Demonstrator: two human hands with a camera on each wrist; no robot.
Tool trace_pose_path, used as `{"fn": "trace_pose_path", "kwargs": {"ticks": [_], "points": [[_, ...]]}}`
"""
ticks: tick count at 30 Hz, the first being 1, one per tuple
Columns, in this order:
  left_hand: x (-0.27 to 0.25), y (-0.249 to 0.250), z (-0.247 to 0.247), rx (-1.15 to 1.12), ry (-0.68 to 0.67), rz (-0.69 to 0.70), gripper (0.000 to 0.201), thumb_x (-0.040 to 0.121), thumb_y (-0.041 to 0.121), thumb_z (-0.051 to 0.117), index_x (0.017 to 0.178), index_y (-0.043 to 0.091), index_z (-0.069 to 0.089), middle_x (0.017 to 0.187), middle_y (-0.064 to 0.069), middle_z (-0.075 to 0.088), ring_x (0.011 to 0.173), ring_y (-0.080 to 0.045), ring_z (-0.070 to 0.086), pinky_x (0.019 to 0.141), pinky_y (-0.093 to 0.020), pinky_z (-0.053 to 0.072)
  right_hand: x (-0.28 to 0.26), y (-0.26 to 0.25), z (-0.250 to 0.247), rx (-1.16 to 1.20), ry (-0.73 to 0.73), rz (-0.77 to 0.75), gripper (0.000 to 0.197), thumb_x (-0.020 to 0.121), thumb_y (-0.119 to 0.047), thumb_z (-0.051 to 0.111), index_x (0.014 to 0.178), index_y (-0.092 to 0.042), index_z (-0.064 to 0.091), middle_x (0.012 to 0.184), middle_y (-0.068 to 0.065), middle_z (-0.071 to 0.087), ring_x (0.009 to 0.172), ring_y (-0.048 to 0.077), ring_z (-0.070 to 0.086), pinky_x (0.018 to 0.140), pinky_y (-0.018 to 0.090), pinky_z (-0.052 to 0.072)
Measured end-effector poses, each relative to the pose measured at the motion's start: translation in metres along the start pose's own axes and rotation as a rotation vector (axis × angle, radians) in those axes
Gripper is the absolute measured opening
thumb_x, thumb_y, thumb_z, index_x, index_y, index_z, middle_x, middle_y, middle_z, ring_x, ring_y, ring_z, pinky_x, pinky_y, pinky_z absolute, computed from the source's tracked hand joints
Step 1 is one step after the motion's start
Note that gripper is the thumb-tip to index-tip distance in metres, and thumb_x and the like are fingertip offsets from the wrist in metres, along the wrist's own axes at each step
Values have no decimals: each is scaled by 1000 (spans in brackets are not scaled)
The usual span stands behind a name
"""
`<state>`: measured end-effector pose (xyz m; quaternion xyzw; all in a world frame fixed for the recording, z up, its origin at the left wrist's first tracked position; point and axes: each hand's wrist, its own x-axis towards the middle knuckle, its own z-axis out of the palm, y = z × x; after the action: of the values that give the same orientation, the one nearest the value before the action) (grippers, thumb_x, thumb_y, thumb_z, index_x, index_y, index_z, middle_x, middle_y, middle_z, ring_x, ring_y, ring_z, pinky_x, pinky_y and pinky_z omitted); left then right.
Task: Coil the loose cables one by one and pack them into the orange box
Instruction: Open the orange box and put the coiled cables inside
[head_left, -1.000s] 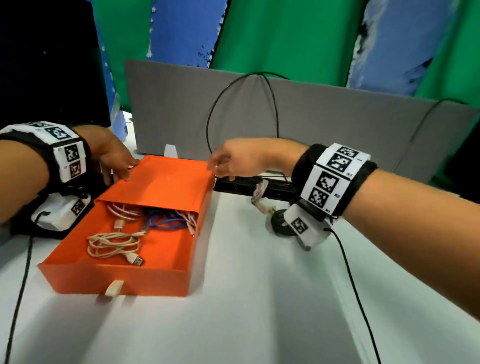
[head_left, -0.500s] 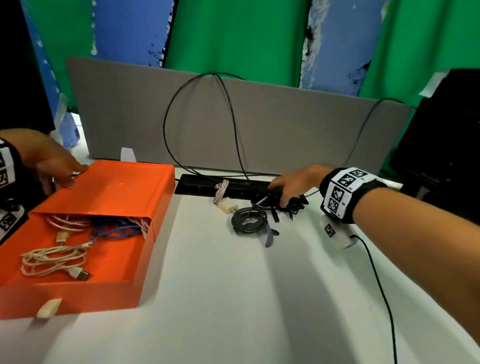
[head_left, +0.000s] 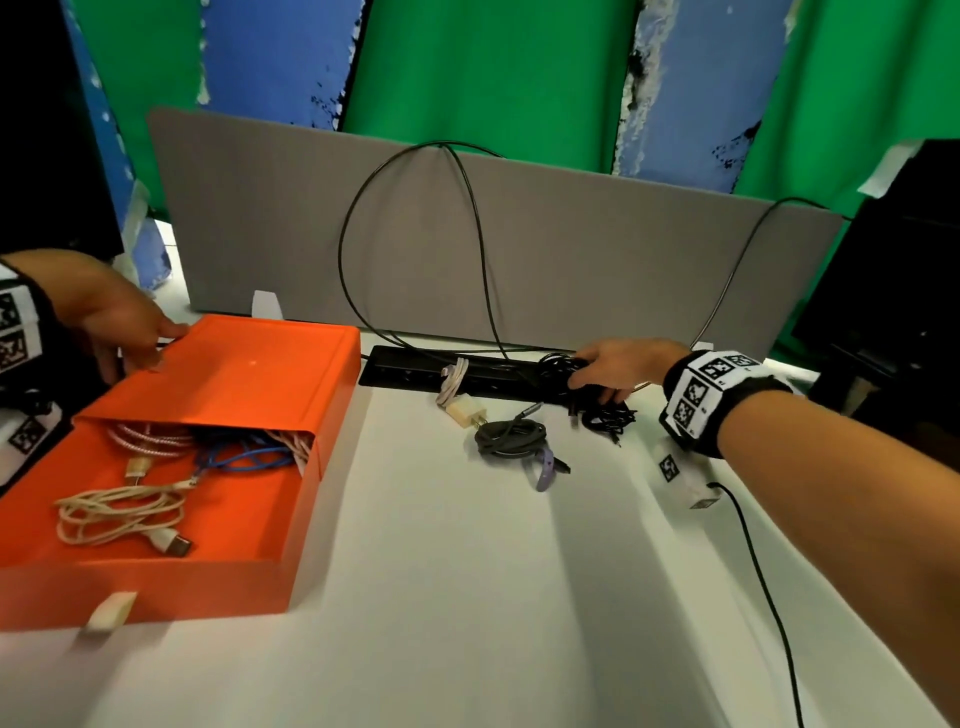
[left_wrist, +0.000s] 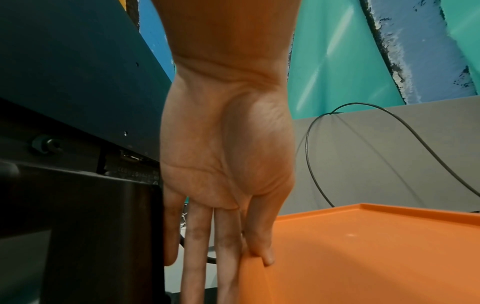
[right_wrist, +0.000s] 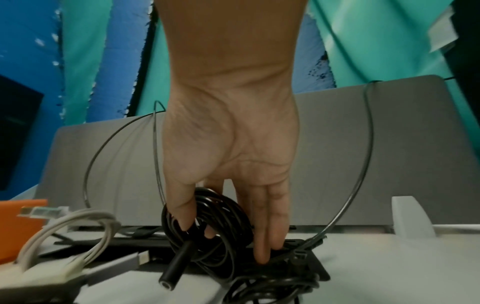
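Green and blue cloth hangs behind a grey felt divider (head_left: 493, 249) at the far edge of a white table (head_left: 467, 597), smooth and matte. On the left sits the orange box (head_left: 249, 525), a stiff card drawer half drawn from its sleeve; inside lie a cream cable (head_left: 119, 514) in loose loops near the front, and a pink braided one and a thin blue one farther back under the sleeve. The left hand (head_left: 111, 317) holds the sleeve's far left corner, thumb on top and straight fingers (left_wrist: 226, 257) down its side, steadying it. Far right, the right hand (head_left: 615, 366) has reached the black cable (head_left: 597, 405), a glossy, thin, tangled bundle lying partly on a black power strip (head_left: 410, 371) and spilling toward the near side. The right wrist view shows the thumb hooked through several black loops and the index finger curled in behind them, pinching, while the other fingers point straight down onto the strip. That bundle lies directly under this hand, well apart from the box, so I judge the lift falls to the right hand, with the carry running leftward. Between them lie a grey coiled cable (head_left: 511, 439) with a purple strap, soft and rubbery, and a white cable (head_left: 454, 382) with a boxy cream plug, both still on the table.
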<state>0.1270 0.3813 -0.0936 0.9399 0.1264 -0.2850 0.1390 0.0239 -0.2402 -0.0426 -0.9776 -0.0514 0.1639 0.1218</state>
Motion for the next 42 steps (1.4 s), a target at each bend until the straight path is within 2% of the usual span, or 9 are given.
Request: {"fn": "trace_pose_path", "kwargs": {"ticks": [5, 11, 14, 17, 24, 30, 32, 36, 42], "points": [[-1, -2, 12, -70, 35, 9, 113, 21, 47, 85, 121, 42, 33, 119, -8, 64, 94, -26, 73, 76, -40, 61, -4, 9, -12, 203, 73, -22, 26, 102, -35, 54, 123, -21, 57, 112, 1, 68, 87, 21, 73, 79, 32, 60], [-4, 0, -2, 9, 81, 9, 128, 23, 50, 92, 135, 44, 32, 118, -6, 65, 95, -26, 73, 77, -42, 61, -2, 0, -7, 82, 113, -89, 28, 100, -36, 56, 121, -17, 60, 100, 0, 70, 81, 17, 69, 76, 32, 57], [-44, 10, 2, 97, 111, -28, 99, 70, 28, 87, 148, 34, 26, 118, -10, 64, 97, -28, 72, 77, -39, 61, -8, -19, -15, 79, 168, -152, 24, 101, -37, 56, 115, -19, 61, 99, -1, 71, 82, 17, 71, 70, 29, 55], [-116, 59, 30, 75, 82, -41, 80, 96, 2, 57, 156, 23, 10, 117, -19, 60, 101, -38, 69, 85, -45, 58, -23, -54, -30, 115, 223, -247, 23, 101, -39, 55, 115, -22, 61, 104, 3, 72, 88, 20, 72, 83, 36, 59], [-158, 70, 35, 170, 60, -50, 73, 102, 9, 48, 157, 18, 2, 117, -14, 61, 104, -34, 67, 94, -41, 51, -86, -176, -29, -94, 365, -608, 24, 101, -45, 52, 110, -24, 59, 90, -9, 61, 91, 17, 59, 71, 30, 41], [-175, 65, 39, 64, 75, -48, 46, 100, 10, 52, 145, 8, 43, 135, -20, 57, 123, -38, 57, 92, -44, 55, -126, -273, 37, -273, 272, -936, 32, 97, -49, 54, 117, -24, 58, 102, -4, 51, 93, 17, 50, 77, 33, 41], [-179, 70, 42, 72, 22, -51, 49, 101, 1, 47, 148, 11, 36, 142, -22, 49, 128, -41, 51, 83, -41, 54, -130, -295, 62, -330, 229, -992, 23, 97, -49, 55, 112, -31, 58, 97, -8, 51, 89, 18, 51, 72, 33, 42], [-169, 67, 38, 148, 8, -65, 69, 101, 5, 48, 157, 17, 10, 138, -23, 52, 117, -40, 61, 101, -56, 46, -123, -328, 107, -451, 259, -856, 27, 97, -40, 53, 117, -25, 63, 110, 3, 65, 95, 27, 62, 65, 34, 43], [-171, 70, 36, 209, 39, -34, 69, 102, 11, 49, 158, 14, 8, 140, -19, 52, 108, -33, 65, 104, -49, 46, -119, -349, 145, -597, 236, -790, 28, 102, -10, 43, 116, -15, 66, 119, 4, 66, 106, 27, 66, 68, 34, 47]]}}
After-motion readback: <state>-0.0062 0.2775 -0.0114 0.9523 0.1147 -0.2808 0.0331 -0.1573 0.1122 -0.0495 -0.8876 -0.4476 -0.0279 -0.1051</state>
